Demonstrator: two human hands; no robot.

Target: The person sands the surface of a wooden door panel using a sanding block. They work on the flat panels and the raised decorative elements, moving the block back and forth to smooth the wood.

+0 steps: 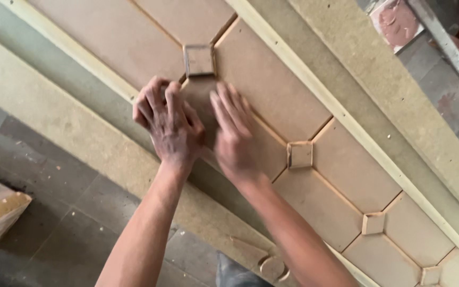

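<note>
Grey floor tiles show lower left; mid-frame, the left hand [168,125] and right hand [233,133] press flat, empty, seating a fibreboard panel [200,103] below the small square block [199,59]; alignment likely follows.

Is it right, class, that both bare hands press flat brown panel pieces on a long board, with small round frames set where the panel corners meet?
Not quite: the small frames are square, not round, as the head view shows. The rest stands: the left hand and right hand press on flat brown panel pieces laid on the long board, with the frames at the panel corners.
</note>
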